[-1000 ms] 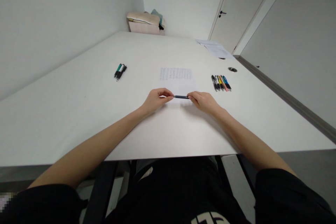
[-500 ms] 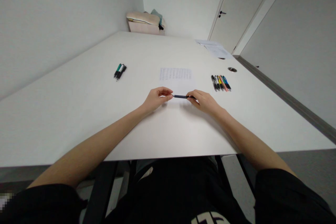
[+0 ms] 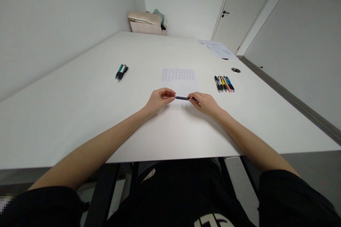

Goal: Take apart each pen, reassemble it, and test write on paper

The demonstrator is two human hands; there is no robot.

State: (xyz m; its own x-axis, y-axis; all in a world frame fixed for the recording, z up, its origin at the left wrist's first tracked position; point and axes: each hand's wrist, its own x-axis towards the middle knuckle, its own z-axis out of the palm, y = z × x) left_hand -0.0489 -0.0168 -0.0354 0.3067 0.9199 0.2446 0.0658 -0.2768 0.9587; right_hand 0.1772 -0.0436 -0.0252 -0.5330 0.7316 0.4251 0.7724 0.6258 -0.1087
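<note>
- The dark pen lies level between the person's two hands, over the near part of a printed sheet; the shadow below suggests it is off the worktop.
- It looks light and stiff to me, probably smooth enough to roll or slip in a loose grip, and hardly fragile. I'd expect a light pinch near each end to manage it, leaving the middle of the barrel bare.
- The left hand pinches the pen's silvery end between thumb and fingertips, the fingers curved in an arch.
- The right hand pinches the other end, its fingers hiding part of the barrel.
- Both forearms angle inward from the near edge, low over the worktop, and the hands face each other.
- A pen cluster lies beyond the left hand, a pen row beyond the right.
</note>
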